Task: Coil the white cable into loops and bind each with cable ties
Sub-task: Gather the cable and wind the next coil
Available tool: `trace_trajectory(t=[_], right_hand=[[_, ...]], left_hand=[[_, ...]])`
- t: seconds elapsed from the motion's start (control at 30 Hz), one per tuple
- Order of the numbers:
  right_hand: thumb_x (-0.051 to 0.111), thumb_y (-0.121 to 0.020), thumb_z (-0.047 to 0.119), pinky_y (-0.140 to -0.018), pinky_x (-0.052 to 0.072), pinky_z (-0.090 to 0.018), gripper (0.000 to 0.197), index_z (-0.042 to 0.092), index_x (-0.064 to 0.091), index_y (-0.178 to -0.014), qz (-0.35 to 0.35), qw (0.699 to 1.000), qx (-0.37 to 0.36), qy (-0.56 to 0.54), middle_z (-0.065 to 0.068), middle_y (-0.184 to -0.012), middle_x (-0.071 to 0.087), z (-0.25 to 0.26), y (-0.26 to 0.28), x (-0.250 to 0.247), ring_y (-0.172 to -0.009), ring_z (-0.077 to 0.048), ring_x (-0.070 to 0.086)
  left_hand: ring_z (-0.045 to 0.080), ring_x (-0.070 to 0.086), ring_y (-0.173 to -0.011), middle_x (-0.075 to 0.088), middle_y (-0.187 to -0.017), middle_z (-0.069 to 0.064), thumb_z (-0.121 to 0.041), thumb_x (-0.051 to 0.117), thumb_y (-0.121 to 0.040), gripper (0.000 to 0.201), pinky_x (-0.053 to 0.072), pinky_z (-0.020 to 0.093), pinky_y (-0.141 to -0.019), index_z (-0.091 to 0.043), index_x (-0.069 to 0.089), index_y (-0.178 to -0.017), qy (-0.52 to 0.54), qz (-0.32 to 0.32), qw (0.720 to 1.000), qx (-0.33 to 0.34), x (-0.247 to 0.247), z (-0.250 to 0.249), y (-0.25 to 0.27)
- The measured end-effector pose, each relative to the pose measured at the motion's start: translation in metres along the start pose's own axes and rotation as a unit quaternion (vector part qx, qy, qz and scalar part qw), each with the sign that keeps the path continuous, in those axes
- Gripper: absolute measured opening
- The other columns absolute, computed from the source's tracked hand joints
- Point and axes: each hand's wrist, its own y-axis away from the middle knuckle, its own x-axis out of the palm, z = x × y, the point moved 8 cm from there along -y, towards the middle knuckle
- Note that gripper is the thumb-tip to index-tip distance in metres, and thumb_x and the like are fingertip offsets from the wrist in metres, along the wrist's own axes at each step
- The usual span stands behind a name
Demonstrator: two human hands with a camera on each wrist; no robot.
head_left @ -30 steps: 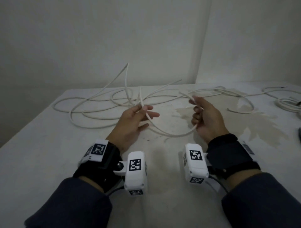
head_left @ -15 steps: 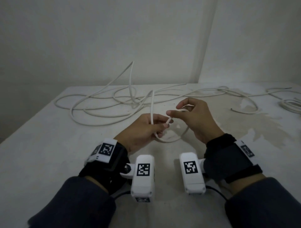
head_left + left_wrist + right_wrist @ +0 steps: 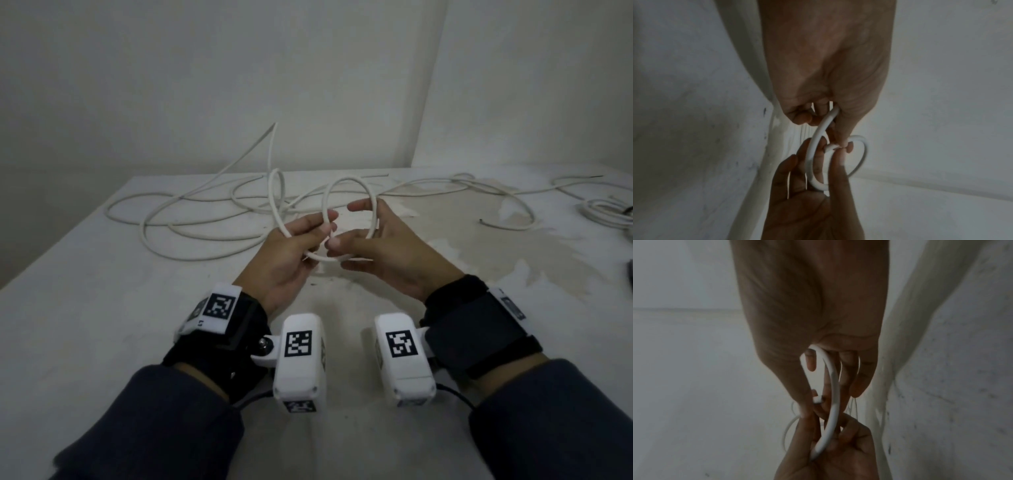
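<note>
The white cable lies sprawled over the back of the white table, and its near part is bent into a small upright loop between my hands. My left hand grips the loop's left side with curled fingers. Against it, my right hand pinches the loop with its thumb, the fingers reaching behind the loop's right side. In the left wrist view, the cable forms two rings and my left hand meets the right hand at a short cable end. The right wrist view shows the cable arcing from my right hand to the left hand.
More loose cable curves across the table's right side, and another bundle of cable lies at the far right edge. A dark object pokes in at the right border. Walls stand close behind the table.
My hands were apart with a slack arc of cable between them. They have come together, and the cable is now bent into a small upright loop held by both.
</note>
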Motion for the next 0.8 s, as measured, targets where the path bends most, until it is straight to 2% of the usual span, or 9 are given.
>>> trace_trajectory(t=[0.1, 0.2, 0.27, 0.33, 0.43, 0.57, 0.67, 0.73, 0.8], right_hand=[[0.073, -0.079, 0.003, -0.081, 0.049, -0.035, 0.051, 0.019, 0.044, -0.119, -0.010, 1.000, -0.001, 0.025, -0.001, -0.077, 0.071, -0.002, 0.001, -0.006, -0.085, -0.019, 0.068], [0.072, -0.080, 0.006, -0.086, 0.048, -0.038, 0.048, 0.020, 0.046, -0.118, -0.016, 0.999, -0.001, 0.030, 0.000, -0.077, 0.071, -0.004, -0.001, -0.008, -0.087, -0.021, 0.067], [0.070, -0.081, 0.003, -0.087, 0.047, -0.040, 0.044, 0.021, 0.048, -0.115, -0.014, 1.000, -0.001, 0.021, 0.000, -0.073, 0.069, -0.005, -0.003, -0.009, -0.084, -0.021, 0.066], [0.068, -0.082, -0.001, -0.082, 0.047, -0.036, 0.043, 0.021, 0.049, -0.113, -0.007, 1.000, 0.006, 0.027, -0.001, -0.070, 0.067, -0.006, -0.004, -0.009, -0.077, -0.018, 0.063], [0.066, -0.080, -0.007, -0.068, 0.049, -0.032, 0.048, 0.016, 0.051, -0.119, 0.042, 0.997, 0.021, 0.068, -0.013, -0.075, 0.061, -0.010, -0.004, 0.001, -0.070, -0.020, 0.059], [0.066, -0.078, -0.010, -0.066, 0.047, -0.031, 0.054, 0.023, 0.055, -0.119, 0.064, 0.995, 0.007, 0.076, -0.014, -0.072, 0.058, -0.007, -0.003, 0.002, -0.066, -0.017, 0.057], [0.067, -0.078, -0.008, -0.069, 0.046, -0.028, 0.056, 0.029, 0.058, -0.120, 0.036, 0.997, -0.011, 0.067, -0.006, -0.071, 0.060, -0.002, -0.004, -0.007, -0.069, -0.014, 0.058], [0.066, -0.080, -0.008, -0.073, 0.046, -0.029, 0.051, 0.026, 0.060, -0.118, -0.013, 0.999, -0.027, 0.018, -0.005, -0.073, 0.058, 0.002, -0.006, -0.018, -0.071, -0.013, 0.058], [0.062, -0.084, -0.006, -0.075, 0.048, -0.029, 0.042, 0.021, 0.060, -0.117, -0.066, 0.995, -0.041, -0.063, -0.004, -0.071, 0.057, 0.005, -0.007, -0.032, -0.069, -0.012, 0.059]], left_hand=[[0.004, 0.063, -0.067, 0.070, -0.076, -0.004, -0.002, 0.053, -0.092, 0.019, 0.048, 0.018, -0.072, -0.011, 0.069, -0.100, -0.022, 0.011, 1.000, -0.013, 0.002, 0.004, 0.001], [0.001, 0.060, -0.055, 0.068, -0.071, -0.004, -0.001, 0.052, -0.093, 0.018, 0.048, 0.015, -0.063, -0.009, 0.067, -0.100, -0.017, 0.021, 0.999, -0.018, 0.006, 0.002, 0.003], [0.001, 0.059, -0.051, 0.068, -0.067, -0.003, 0.001, 0.052, -0.093, 0.018, 0.047, 0.013, -0.056, -0.007, 0.066, -0.101, -0.025, 0.026, 0.999, -0.017, 0.008, 0.001, 0.006], [0.002, 0.057, -0.050, 0.067, -0.067, -0.002, 0.001, 0.055, -0.090, 0.019, 0.046, 0.014, -0.054, -0.008, 0.067, -0.102, -0.044, 0.014, 0.999, -0.013, 0.005, 0.000, 0.005], [0.005, 0.045, -0.052, 0.063, -0.068, -0.002, -0.006, 0.063, -0.087, 0.014, 0.040, 0.014, -0.049, -0.011, 0.070, -0.098, -0.054, -0.039, 0.998, 0.015, -0.006, -0.003, 0.001], [0.006, 0.040, -0.049, 0.060, -0.062, -0.005, -0.014, 0.066, -0.087, 0.006, 0.038, 0.015, -0.047, -0.012, 0.069, -0.083, -0.065, -0.100, 0.992, 0.048, -0.016, -0.009, 0.001], [0.005, 0.041, -0.051, 0.063, -0.067, -0.003, -0.014, 0.065, -0.088, 0.009, 0.038, 0.015, -0.050, -0.012, 0.066, -0.079, -0.074, -0.102, 0.990, 0.060, -0.016, -0.013, 0.002], [0.005, 0.042, -0.053, 0.067, -0.073, -0.002, -0.013, 0.064, -0.089, 0.010, 0.040, 0.014, -0.051, -0.013, 0.066, -0.079, -0.066, -0.088, 0.992, 0.054, -0.014, -0.012, 0.001], [0.004, 0.047, -0.057, 0.071, -0.081, 0.000, -0.011, 0.063, -0.089, 0.011, 0.043, 0.013, -0.054, -0.015, 0.066, -0.078, -0.057, -0.044, 0.997, 0.031, -0.006, -0.007, 0.001]])
